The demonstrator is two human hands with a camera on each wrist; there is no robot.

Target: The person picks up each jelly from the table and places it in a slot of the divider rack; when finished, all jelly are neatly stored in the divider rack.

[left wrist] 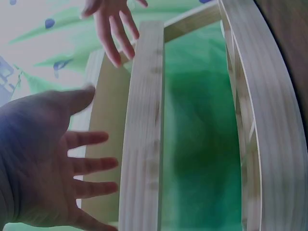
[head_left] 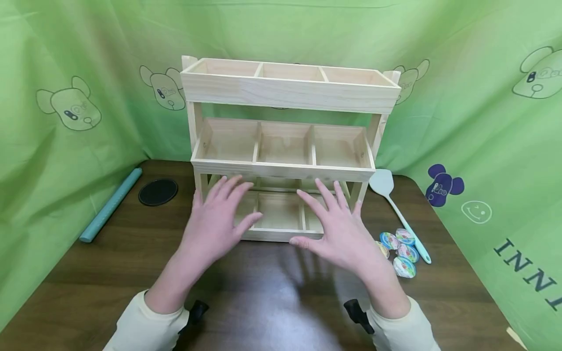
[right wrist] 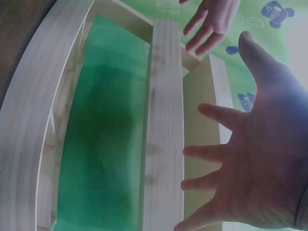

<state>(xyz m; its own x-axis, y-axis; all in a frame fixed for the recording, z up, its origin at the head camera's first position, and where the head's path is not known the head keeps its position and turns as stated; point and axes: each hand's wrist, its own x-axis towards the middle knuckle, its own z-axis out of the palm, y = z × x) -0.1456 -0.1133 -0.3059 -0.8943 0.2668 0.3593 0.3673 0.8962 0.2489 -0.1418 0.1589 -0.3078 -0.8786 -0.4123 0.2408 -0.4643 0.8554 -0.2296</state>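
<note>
A pale wooden three-tier shelf (head_left: 283,169) stands upright at the back of the table, each tier a tray split into compartments. My left hand (head_left: 217,219) is held up before its lower left part, fingers spread. On the other side my right hand (head_left: 335,222) mirrors it, fingers also spread, palm toward the shelf. Neither hand holds anything. In the left wrist view the left hand (left wrist: 53,163) has its fingertips close to the shelf's boards. The right wrist view shows the right hand (right wrist: 255,154) likewise. Both hands hide parts of the bottom tray (head_left: 281,212).
To the right lie a pale spatula (head_left: 401,214) and several small round colourful packs (head_left: 404,266). A black round disc (head_left: 158,192) and a teal roll (head_left: 111,204) lie at the left. Green printed cloth (head_left: 281,24) hangs round the dark wooden table (head_left: 88,287).
</note>
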